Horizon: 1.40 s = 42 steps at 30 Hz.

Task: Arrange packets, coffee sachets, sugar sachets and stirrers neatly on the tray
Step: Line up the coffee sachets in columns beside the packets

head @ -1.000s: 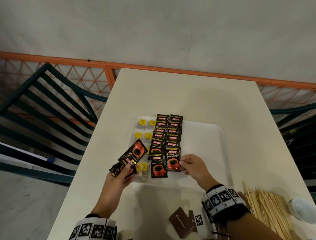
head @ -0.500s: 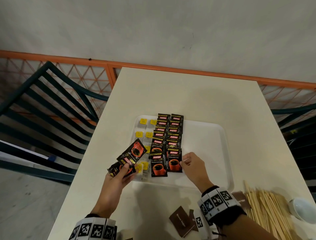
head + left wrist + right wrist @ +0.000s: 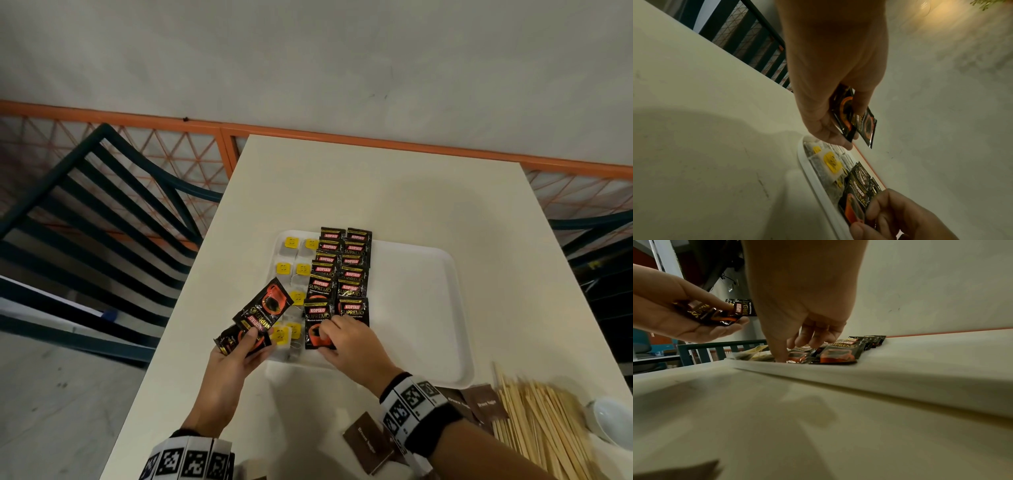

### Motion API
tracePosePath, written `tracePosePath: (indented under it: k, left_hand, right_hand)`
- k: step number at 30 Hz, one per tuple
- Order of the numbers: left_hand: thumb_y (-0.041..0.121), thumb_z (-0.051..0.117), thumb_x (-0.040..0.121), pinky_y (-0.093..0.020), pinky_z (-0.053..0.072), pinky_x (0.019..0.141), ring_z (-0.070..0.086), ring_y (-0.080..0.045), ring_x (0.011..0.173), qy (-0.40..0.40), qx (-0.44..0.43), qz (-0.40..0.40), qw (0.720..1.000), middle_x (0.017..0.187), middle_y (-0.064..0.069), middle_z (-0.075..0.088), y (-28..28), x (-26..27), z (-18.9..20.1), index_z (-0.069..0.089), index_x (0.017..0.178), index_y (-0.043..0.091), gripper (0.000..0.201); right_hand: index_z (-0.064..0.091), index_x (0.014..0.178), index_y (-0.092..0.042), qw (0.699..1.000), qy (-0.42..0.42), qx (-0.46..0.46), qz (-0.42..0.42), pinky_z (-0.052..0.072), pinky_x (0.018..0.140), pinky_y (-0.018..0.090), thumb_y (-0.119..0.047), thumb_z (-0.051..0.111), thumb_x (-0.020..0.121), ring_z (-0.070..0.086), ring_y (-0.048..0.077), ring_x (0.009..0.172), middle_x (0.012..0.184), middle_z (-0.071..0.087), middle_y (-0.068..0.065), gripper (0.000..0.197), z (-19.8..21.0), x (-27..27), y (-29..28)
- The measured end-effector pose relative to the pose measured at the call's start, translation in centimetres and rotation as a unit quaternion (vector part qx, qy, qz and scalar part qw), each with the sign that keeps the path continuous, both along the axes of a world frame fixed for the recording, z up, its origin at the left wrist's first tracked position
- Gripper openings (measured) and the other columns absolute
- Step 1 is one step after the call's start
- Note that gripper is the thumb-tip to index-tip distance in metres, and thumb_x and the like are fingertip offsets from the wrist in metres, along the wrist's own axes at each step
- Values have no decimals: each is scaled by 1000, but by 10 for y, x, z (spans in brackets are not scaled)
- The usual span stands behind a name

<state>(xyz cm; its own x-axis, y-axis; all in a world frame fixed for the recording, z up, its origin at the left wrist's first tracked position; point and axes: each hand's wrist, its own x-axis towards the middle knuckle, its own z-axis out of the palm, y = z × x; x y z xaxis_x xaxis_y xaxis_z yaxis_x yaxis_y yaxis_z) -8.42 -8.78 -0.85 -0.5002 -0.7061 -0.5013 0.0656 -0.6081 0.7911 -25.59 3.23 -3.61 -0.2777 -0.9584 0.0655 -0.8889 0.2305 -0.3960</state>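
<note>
So the right hand was sitting just right of the nearest sachet in the right column a second ago, and now it's slid left onto the front Kopiko Supremo sachet of the left column, the one that lies lowest and a bit skewed at the near edge of the white tray. My read: the right column is settled and this one is getting nudged square or pulled into line before the next sachets go down. Its fingers are bent down over the sachet with the thumb planted at the sachet's near-left corner by the tray rim, so it looks like a light pinch on that sachet, though I can't tell how firm. The left hand hasn't really budged; it's hovering over the tray's near-left corner with thumb and fingers clamped on two spare coffee sachets, fanned out and waiting. Tea bags with yellow tags fill the left strip of the tray, and the right half is bare. Brown sugar sachets and the wooden stirrers are on the surface off the tray, so plenty left to do.
</note>
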Motion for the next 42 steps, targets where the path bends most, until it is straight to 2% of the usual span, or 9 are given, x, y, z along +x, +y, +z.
tracePosePath:
  k: [7,11,15,18,20,25,30,35,42]
  left_hand:
    - [9,51,92,-21,58,66,72,-23,82,-2,3,3,1000,94,-13,72,1,1,0,60,108,8,18]
    - [10,50,93,-21,57,65,72,-22,82,-6,0,-3,1000,100,-16,70,1,1,0,59,108,10,18]
    - [9,50,92,-22,58,68,72,-23,83,2,4,-6,1000,103,-17,69,0,2,-1,59,110,8,20]
    - [21,65,80,-23,58,67,72,-24,84,0,4,-1,1000,102,-17,70,0,1,0,60,110,9,33]
    - [28,74,68,-25,59,70,71,-26,87,0,1,-8,1000,102,-16,71,0,-1,-1,60,112,9,50]
    - [11,51,92,-28,56,79,71,-25,87,-7,-5,-26,1000,102,-15,71,3,-5,-1,58,115,9,24]
    - [10,51,92,-27,56,77,72,-22,83,-18,-9,-31,999,99,-14,71,4,-6,2,60,107,12,17]
    - [11,51,92,-31,54,84,68,-29,96,-28,-15,-46,998,103,-15,71,7,-7,3,60,109,13,19]
    - [10,52,92,-41,49,93,67,-34,97,-37,-15,-59,997,102,-18,71,8,-10,3,59,113,6,23]
  right_hand:
    - [54,74,-18,999,8,-28,-12,47,49,22,-28,72,70,55,12,59,68,59,-4,21,-1,-1,-6]
    - [53,80,-17,994,-36,-67,-80,40,54,14,-33,62,81,49,8,65,75,56,-4,18,2,1,1]
    - [47,107,-10,939,-152,-58,-304,42,67,15,-27,58,87,47,13,86,100,45,1,28,5,-14,23]
    - [39,116,-9,891,-251,16,-378,43,78,27,-27,66,83,48,18,93,102,43,4,46,5,-26,35]
    - [38,115,-10,874,-297,37,-383,40,69,23,-24,70,80,49,17,82,92,48,6,49,4,-29,35]
    - [36,111,-10,881,-301,34,-363,34,52,15,-15,68,81,47,8,61,69,48,-1,45,0,-27,27]
    - [35,109,-12,887,-295,32,-354,34,52,16,-17,67,81,53,15,69,81,54,6,43,-4,-22,20]
    - [32,100,-17,896,-288,23,-338,34,52,17,-17,67,80,52,15,70,81,53,3,40,-5,-19,18]
    - [40,111,-11,899,-271,11,-343,38,56,15,-22,65,83,52,13,72,87,53,4,40,2,-21,20]
